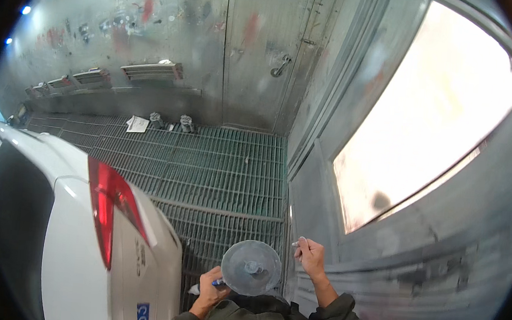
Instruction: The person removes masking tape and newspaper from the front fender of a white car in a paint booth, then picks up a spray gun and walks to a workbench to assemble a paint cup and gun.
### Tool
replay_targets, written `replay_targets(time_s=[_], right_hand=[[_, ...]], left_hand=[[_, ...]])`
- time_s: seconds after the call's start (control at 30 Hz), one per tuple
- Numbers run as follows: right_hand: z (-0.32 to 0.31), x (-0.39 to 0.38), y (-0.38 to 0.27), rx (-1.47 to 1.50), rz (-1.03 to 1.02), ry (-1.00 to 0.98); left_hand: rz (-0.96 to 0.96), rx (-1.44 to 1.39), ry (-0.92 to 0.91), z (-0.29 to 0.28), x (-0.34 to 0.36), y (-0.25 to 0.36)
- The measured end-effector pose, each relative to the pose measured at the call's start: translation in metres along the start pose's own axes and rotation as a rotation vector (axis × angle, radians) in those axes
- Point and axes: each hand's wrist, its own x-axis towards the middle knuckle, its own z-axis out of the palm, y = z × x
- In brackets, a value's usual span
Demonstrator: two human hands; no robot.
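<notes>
Grey, see-through plastic: round cup (251, 269) at lower centre of frame, lid face up toward the camera, right above the dark-clothed body. Left hand (210, 289) is just beside it, lower left of the cup; grip wrapped snug around a tool with a blue piece (218, 282) (most of the tool is hidden by fingers and cup), pale tip (194, 289) poking out to frame left. Cup looks joined to that tool, but the join is out of sight.

Right hand (311, 257) is up and to the right of the cup, apart from it; grip curled nearly closed, small pale bit at the fingertips, can't tell if held or just smeared on. Left is the nearer hand. Cup shows as a disc, so no long axis to call; tool's axis unclear.

Around: white car (71, 217) fills lower left, red rear light (105, 208) facing in; it's the main bulk on the left-hand side. Grey wall (381, 254) with bright window (434, 108) crowds the right. Nothing visible between cup and right hand except grated floor (225, 169) and wall behind. Upper centre-left: two grey cans, white paper (137, 125).
</notes>
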Motion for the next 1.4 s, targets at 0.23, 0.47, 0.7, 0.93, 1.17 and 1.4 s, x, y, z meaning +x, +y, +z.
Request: replay_targets(time_s=[0.23, 0.47, 0.7, 0.93, 1.17, 1.4], right_hand=[[-0.028, 0.243, -0.029, 0.027, -0.034, 0.183], [-0.015, 0.561, -0.052, 0.082, -0.045, 0.214], [0.019, 0.877, -0.149, 0.049, -0.148, 0.055], [0.002, 1.116, -0.182, 0.061, -0.040, 0.313], [-0.007, 1.220, -0.187, 0.147, 0.009, 0.392], [-0.007, 1.229, -0.191, 0.240, 0.102, 0.310]], left_hand=[[-0.039, -0.004, 0.004, 0.004, 0.245, -0.007], [-0.119, 0.131, 0.101, 0.035, 0.461, -0.091], [-0.262, -0.126, 0.361, 0.032, 0.645, -0.120], [0.005, 0.065, 0.179, 0.037, 0.861, -0.118], [0.203, 0.246, -0.318, 0.069, 1.112, -0.187], [0.331, 0.273, -0.561, 0.131, 1.273, -0.198]])
